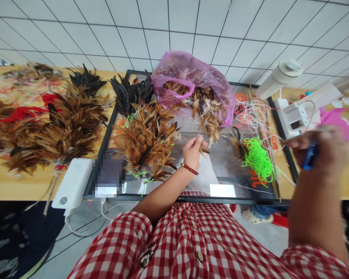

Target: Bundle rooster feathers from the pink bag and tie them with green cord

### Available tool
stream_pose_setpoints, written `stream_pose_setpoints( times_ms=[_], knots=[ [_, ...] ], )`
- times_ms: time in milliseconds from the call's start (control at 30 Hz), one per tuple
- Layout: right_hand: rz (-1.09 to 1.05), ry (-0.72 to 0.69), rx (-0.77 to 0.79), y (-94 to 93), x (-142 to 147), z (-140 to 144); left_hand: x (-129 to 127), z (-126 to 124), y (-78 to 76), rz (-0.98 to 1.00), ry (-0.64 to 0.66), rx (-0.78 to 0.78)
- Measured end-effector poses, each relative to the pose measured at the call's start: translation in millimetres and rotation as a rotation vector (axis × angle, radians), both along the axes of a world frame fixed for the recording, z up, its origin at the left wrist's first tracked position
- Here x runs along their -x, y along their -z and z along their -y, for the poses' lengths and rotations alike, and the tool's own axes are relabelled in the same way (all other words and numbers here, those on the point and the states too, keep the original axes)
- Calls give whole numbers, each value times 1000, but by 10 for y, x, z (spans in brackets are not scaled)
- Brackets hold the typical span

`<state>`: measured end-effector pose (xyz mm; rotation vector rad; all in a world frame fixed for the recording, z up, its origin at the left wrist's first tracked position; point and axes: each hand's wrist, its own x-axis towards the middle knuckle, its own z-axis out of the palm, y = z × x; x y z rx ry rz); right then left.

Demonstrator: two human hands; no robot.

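My left hand [192,150] is closed in a pinch over the middle of the black-framed panel [232,170]. Its fingertips hold small brown feathers [204,150] by their pale ends. Off to the right, my right hand [322,145] is raised and smeared by motion. A blue object [310,155] sits in its grip, too blurred to name. Pale strands [257,116] run close to its fingertips; I cannot tell if they are held. Beside them lies a bundle of bright green strings [258,159]. Left of my left hand is a pile of brown feather bunches [148,139], some tied with green.
A pink plastic bag [192,68] spills loose feathers at the back. Black feathers [132,91] and more brown bunches [72,128] lie left. A white power bank [72,182] with cables is at the front edge. A white cylinder [280,77] stands back right near a white socket block [292,116].
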<state>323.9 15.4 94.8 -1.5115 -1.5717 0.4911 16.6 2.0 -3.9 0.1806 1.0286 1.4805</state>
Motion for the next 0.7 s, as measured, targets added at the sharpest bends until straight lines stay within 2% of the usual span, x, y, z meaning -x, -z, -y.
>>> stream_pose_setpoints(
  times_ms=[33,67,100,167,233,367,700],
  knots=[
    [-253,-140,62,95,281,-18,2,3,5,-18,7,-6],
    [-392,-248,173,194,551,-30,6,4,11,-44,11,-15],
    [-429,-330,297,290,797,-38,11,5,18,-77,15,-26],
    [-340,-440,462,459,1178,-47,23,4,34,-145,20,-53],
    [-180,-522,429,576,1393,-63,32,1,51,-192,28,-74],
    [66,-619,308,637,1464,-134,33,-6,76,-225,44,-83],
    [177,-735,280,464,1382,-164,40,51,-6,-426,178,-117]
  ],
)
